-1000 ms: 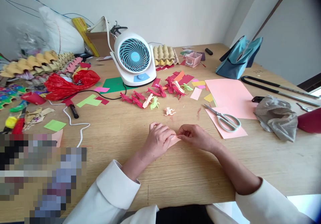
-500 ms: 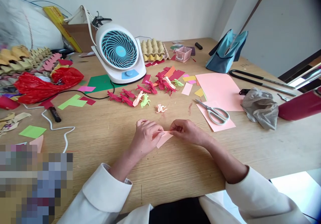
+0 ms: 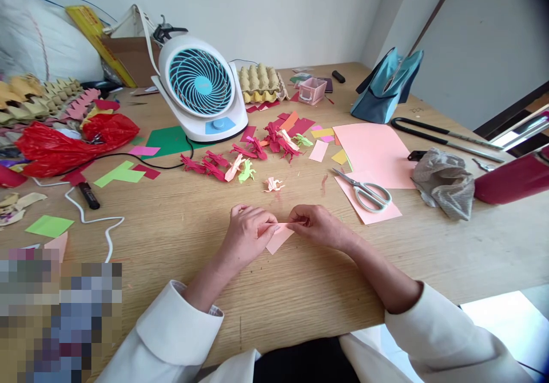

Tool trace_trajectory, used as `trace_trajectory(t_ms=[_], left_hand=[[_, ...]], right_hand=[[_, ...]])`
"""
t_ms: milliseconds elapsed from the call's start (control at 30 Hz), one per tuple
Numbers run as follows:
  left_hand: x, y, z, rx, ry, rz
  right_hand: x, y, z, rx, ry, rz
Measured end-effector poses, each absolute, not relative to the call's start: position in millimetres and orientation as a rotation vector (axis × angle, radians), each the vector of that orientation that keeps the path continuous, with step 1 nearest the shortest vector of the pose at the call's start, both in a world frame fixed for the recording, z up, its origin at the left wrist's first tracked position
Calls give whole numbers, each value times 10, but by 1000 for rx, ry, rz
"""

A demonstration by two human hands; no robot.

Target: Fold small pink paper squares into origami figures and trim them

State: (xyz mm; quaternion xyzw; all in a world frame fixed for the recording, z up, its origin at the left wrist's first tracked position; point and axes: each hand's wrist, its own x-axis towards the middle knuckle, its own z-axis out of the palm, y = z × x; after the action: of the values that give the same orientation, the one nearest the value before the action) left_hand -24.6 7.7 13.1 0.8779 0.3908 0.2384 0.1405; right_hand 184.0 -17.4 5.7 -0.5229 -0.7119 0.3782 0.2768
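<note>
A small pink piece of paper (image 3: 278, 241) is stretched between my two hands, low over the table. My left hand (image 3: 247, 231) pinches its left end between thumb and fingers, and my right hand (image 3: 316, 224) pinches the upper right end. The top edge looks folded, though fingers cover part of it. Just beyond my hands sits a pale pink folded paper figure (image 3: 273, 184). Farther back lies a row of red, pink and green folded paper figures (image 3: 246, 157). To the right, scissors (image 3: 369, 193) rest on a pink paper piece (image 3: 388, 216).
A white fan (image 3: 201, 86) stands at the back. Large pink paper (image 3: 373, 154), a grey cloth (image 3: 444, 183) and a dark red bottle (image 3: 512, 177) are on the right. At left lie a red plastic bag (image 3: 77, 146), a black marker (image 3: 89, 196) and a white cable (image 3: 88, 220).
The camera view has shifted slightly. Both hands keep their pinch on the pink paper, with hardly any visible movement.
</note>
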Motion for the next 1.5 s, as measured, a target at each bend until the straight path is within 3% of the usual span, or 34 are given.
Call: trace_trajectory(t_ms=[467,733,1000,1500], left_hand=[[-287,124,56,2461,1162,604],[-294,137,-27,2437,1248,499],[-275,103,-31,2478,1312,443],[-278,87,-6,2552,1325,397]], right_hand=[[1835,-181,64,-1511,-2002,881],[1859,-275,56,-1593,-2113,372],[1825,-721,-98,-1513,-2371,106],[1826,-614,-170,-1558,-2351,165]])
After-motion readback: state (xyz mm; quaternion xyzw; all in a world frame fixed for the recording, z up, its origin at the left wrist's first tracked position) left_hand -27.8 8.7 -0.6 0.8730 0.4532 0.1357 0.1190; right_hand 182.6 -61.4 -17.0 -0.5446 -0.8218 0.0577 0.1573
